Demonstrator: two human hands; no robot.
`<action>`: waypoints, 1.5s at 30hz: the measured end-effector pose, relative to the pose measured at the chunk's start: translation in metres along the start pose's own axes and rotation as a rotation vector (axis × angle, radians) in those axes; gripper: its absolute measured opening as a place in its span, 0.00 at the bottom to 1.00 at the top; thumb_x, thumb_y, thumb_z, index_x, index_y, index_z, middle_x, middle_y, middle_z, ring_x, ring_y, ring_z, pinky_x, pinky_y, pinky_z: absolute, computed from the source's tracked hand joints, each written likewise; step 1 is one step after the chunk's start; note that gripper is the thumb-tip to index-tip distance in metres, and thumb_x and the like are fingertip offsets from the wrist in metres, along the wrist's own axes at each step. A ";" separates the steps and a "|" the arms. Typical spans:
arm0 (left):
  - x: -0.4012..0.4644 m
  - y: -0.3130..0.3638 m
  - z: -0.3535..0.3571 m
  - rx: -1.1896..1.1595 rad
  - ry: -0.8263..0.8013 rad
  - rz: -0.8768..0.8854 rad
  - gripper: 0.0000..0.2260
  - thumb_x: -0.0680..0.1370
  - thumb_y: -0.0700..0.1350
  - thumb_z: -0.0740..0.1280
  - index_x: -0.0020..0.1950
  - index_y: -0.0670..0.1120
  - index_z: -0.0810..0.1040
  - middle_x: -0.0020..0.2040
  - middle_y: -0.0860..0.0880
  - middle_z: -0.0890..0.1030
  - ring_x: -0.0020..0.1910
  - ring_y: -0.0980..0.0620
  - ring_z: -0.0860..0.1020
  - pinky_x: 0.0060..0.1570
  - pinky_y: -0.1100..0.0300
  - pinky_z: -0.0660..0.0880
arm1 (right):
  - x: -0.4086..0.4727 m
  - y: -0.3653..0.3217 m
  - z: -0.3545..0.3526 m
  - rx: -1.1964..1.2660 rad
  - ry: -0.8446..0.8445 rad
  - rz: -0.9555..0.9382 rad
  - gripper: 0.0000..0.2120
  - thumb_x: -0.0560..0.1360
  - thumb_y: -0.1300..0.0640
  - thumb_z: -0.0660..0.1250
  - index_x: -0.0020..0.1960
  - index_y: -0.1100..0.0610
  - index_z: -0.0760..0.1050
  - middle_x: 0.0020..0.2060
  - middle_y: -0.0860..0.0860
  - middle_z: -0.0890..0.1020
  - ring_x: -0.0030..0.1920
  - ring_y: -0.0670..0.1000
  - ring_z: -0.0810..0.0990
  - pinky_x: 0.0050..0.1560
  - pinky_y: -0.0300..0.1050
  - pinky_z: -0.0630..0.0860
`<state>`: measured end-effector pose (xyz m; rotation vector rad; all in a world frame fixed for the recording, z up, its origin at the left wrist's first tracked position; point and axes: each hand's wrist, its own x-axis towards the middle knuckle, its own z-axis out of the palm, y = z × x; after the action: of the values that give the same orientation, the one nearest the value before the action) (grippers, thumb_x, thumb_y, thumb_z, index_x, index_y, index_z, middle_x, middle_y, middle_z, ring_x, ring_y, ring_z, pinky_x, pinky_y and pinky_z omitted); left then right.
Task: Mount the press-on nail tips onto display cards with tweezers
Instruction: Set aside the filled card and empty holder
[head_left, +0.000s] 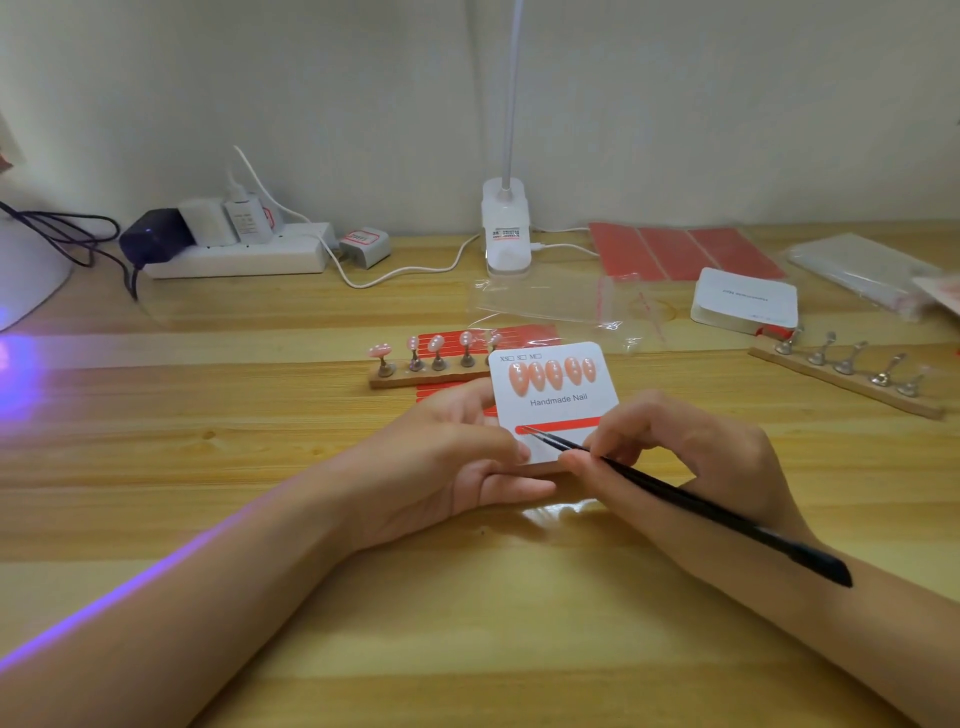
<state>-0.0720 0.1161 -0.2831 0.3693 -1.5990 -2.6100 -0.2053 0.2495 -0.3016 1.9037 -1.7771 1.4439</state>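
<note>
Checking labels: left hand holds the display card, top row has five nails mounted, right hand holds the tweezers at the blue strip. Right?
Not quite: the head view shows the strip is red, not blue. The rest stands: left hand, display card, five nails, right hand, tweezers.

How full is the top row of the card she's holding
Full: five nail tips fill the display card's top row; the lower red strip is bare.

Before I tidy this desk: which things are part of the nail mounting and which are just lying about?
In use: card in left hand; tweezers in right hand; red strip; stand of nails.

Lying about: power strip; lamp base; plastic bag; empty stand.
</note>
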 end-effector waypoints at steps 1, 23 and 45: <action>0.000 0.000 0.000 0.001 0.000 -0.001 0.22 0.69 0.29 0.60 0.62 0.43 0.72 0.53 0.42 0.82 0.46 0.49 0.83 0.39 0.63 0.80 | 0.000 0.001 0.000 0.005 0.003 0.004 0.07 0.68 0.59 0.72 0.37 0.61 0.77 0.30 0.44 0.78 0.34 0.42 0.77 0.38 0.24 0.71; 0.001 0.001 0.002 0.017 0.004 -0.011 0.22 0.70 0.30 0.60 0.63 0.42 0.71 0.53 0.42 0.82 0.45 0.49 0.83 0.38 0.64 0.80 | 0.000 0.006 0.002 -0.011 -0.033 -0.125 0.09 0.71 0.56 0.67 0.37 0.62 0.75 0.29 0.48 0.78 0.32 0.43 0.74 0.34 0.32 0.73; 0.000 0.000 0.002 0.010 0.023 -0.011 0.22 0.69 0.30 0.60 0.62 0.40 0.71 0.50 0.42 0.83 0.44 0.48 0.83 0.37 0.64 0.80 | 0.000 0.000 0.002 -0.004 -0.066 -0.072 0.06 0.72 0.53 0.64 0.42 0.51 0.66 0.30 0.50 0.77 0.30 0.49 0.72 0.30 0.44 0.71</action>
<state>-0.0731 0.1180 -0.2818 0.4091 -1.6082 -2.5967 -0.2045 0.2482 -0.3021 2.0134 -1.7179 1.3677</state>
